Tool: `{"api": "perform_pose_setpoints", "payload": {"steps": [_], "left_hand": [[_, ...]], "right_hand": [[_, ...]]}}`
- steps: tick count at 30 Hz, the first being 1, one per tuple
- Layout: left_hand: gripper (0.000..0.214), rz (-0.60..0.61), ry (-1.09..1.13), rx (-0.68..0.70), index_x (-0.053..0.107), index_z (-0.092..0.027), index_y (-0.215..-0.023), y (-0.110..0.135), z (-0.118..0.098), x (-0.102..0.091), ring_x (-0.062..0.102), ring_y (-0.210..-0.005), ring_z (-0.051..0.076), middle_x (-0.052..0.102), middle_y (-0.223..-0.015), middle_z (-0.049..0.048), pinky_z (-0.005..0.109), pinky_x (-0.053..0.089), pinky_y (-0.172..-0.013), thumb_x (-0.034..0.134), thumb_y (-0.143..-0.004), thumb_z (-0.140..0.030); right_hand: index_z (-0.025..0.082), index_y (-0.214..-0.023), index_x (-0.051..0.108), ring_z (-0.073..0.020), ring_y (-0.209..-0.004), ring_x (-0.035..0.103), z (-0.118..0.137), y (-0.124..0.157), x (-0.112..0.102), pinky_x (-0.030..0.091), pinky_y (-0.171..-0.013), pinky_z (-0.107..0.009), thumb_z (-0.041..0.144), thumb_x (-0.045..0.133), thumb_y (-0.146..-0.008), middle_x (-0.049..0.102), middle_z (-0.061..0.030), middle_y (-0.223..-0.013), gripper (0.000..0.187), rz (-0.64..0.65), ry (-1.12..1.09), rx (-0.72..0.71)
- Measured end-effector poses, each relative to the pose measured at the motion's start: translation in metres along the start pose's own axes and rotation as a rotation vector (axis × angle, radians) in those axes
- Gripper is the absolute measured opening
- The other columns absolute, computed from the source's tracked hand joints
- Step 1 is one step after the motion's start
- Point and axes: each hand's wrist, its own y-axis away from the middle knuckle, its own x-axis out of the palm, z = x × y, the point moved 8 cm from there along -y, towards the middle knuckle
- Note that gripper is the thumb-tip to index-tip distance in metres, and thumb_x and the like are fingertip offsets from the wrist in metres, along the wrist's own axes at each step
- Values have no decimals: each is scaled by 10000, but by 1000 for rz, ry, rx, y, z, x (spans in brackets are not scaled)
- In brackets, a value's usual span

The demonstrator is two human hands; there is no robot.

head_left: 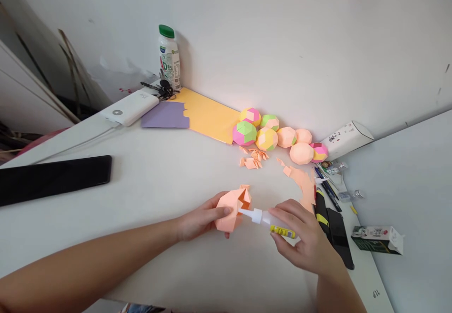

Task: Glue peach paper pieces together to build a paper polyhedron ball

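My left hand (pixel 205 216) grips a peach folded-paper ball (pixel 226 219), its thumb on the near face. The ball's right side is unclosed, with flaps sticking out around a hollow inside. In my right hand (pixel 303 235) is a glue bottle (pixel 270 221) with a white nozzle and a yellow label. It lies tilted sideways, the nozzle tip at the edge of the ball's opening; I cannot tell whether it touches. Beyond the hands lie small folded peach paper pieces (pixel 254 158) and a ragged peach paper sheet (pixel 302 181).
Several finished paper balls (pixel 266 139) cluster by the wall. Yellow card (pixel 208 114) and purple card (pixel 165 115) lie left of them, near a bottle (pixel 170 59), keys (pixel 164 88) and a white power bank (pixel 132 108). A black phone (pixel 56 179) is at left; pens (pixel 326 186) and a cutter (pixel 321 214) at right.
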Motion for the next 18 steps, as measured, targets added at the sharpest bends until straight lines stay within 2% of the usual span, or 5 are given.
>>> {"api": "perform_pose_setpoints", "payload": {"steps": [4, 18], "left_hand": [[469, 6, -4, 4, 443, -208, -1276, 0, 0, 1, 579, -829, 193, 586, -1034, 85, 324, 493, -670, 579, -855, -365], [437, 2, 20, 15, 452, -204, -1271, -1, 1, -1, 566, -823, 182, 594, -1032, 85, 305, 504, -659, 560, -871, -345]], "right_hand": [[203, -1251, 492, -219, -836, 544, -4, -1, 1, 498, -670, -363, 67, 568, -792, 576, -107, -967, 485, -40, 10, 10], [203, -1197, 526, -208, -811, 539, -4, 0, 4, 485, -648, -352, 67, 567, -771, 599, -87, -942, 448, 60, -19, 35]]}}
